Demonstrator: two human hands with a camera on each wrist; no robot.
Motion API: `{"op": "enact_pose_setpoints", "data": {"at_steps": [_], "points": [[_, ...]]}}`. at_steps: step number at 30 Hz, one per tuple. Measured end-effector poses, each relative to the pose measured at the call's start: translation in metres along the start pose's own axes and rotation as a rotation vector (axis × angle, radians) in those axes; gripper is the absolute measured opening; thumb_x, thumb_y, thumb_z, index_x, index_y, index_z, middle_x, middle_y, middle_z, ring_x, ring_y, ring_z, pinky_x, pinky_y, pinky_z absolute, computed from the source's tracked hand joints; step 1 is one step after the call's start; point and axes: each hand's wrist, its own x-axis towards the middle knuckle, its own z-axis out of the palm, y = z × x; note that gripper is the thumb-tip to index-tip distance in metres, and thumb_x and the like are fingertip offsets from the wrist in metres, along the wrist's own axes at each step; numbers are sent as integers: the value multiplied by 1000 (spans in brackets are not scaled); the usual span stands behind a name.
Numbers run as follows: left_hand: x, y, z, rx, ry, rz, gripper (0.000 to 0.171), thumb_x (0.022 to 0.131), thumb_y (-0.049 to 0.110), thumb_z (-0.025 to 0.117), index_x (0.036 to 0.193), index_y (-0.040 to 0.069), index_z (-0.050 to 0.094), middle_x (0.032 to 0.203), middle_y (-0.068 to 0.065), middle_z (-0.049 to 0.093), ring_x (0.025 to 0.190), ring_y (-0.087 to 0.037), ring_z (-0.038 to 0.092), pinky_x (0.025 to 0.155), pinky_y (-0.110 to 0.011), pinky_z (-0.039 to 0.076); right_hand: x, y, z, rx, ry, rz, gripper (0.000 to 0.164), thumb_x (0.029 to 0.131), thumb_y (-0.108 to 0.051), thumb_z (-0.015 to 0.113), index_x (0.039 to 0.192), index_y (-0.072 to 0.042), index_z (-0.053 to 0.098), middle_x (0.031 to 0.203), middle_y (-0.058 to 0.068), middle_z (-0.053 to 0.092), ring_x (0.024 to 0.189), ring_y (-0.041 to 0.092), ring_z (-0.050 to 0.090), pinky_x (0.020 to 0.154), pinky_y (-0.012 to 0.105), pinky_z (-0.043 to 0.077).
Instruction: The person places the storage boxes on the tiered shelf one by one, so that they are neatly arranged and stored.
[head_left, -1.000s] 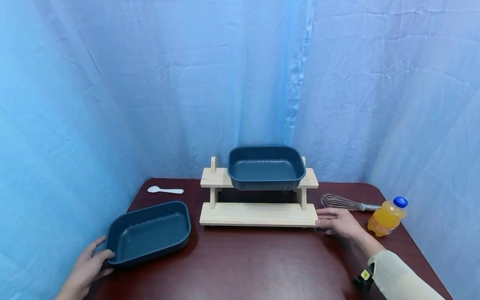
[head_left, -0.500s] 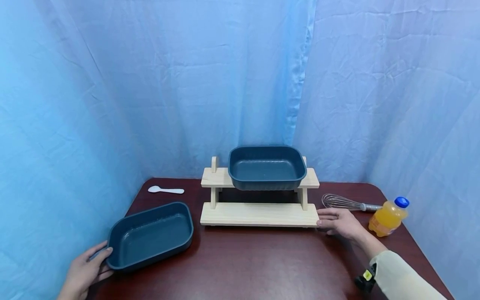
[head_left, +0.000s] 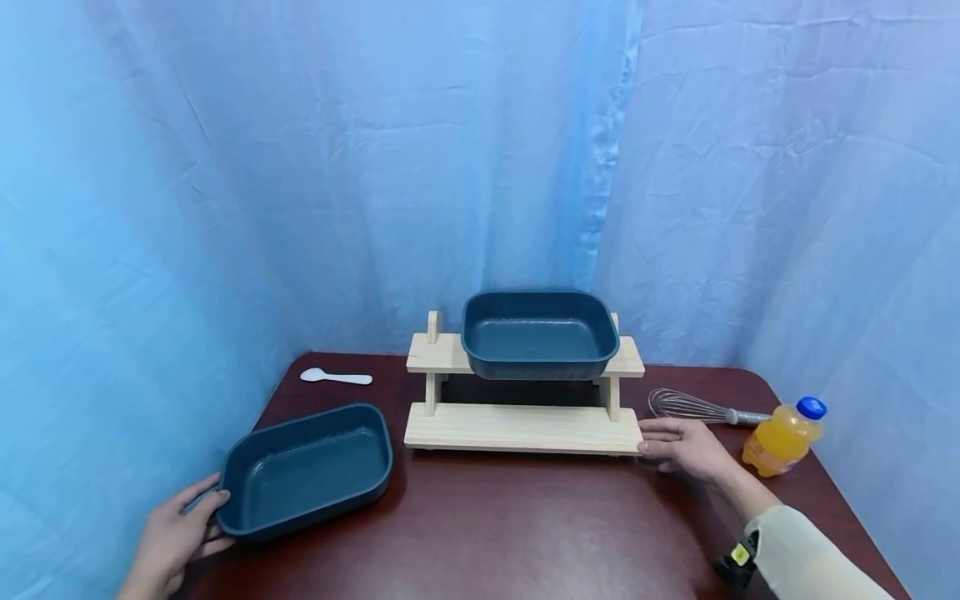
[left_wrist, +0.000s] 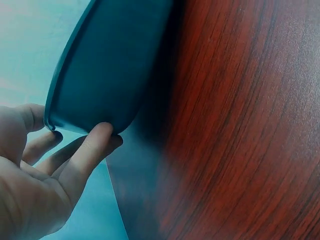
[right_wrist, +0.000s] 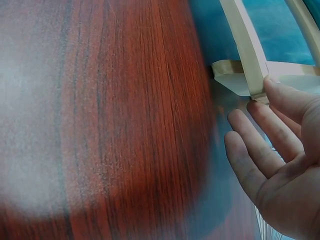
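On the left of the table, a dark blue rectangular basin is held at its near left corner by my left hand. The thumb lies over the rim and the fingers are against the outside, as the left wrist view also shows. A two-tier pale wooden shelf stand is in the middle. My right hand pinches the right end of its lower board, thumb on top and fingertips lower down. A second dark blue basin rests on the stand's upper board.
A white spoon lies behind the left basin. Right of the stand are a wire whisk and a blue-capped bottle of orange drink, close to the right forearm. Blue curtains surround the dark red table.
The left basin has shifted slightly right, a little closer to the stand, with my left hand on it. My right hand keeps its hold on the board. The whole view has drifted slightly.
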Motion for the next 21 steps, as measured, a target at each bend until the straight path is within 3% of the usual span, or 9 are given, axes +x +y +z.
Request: {"op": "enact_pose_setpoints", "data": {"at_steps": [8, 15, 21], "points": [[-3, 6, 4, 13, 48, 17, 71, 105, 31, 56, 162, 2, 26, 93, 2, 74, 79, -17, 77, 76, -48, 64, 0, 2, 1, 9, -1, 5, 64, 92, -28, 79, 145, 2, 56, 130, 23, 69, 105, 28, 74, 82, 45, 63], [-12, 20, 7, 38, 27, 44, 71, 104, 34, 57, 162, 4, 29, 91, 3, 76, 79, -15, 77, 76, -46, 64, 0, 2, 1, -1, 0, 2, 65, 92, -30, 79, 145, 2, 55, 130, 23, 68, 105, 29, 74, 81, 45, 63], [-23, 42, 16, 36, -16, 78, 69, 104, 33, 57, 161, 6, 31, 102, -3, 77, 83, -16, 78, 77, -45, 64, 0, 2, 1, -4, 2, 2, 66, 92, -31, 79, 145, 1, 56, 130, 22, 69, 105, 29, 74, 81, 44, 63]]}}
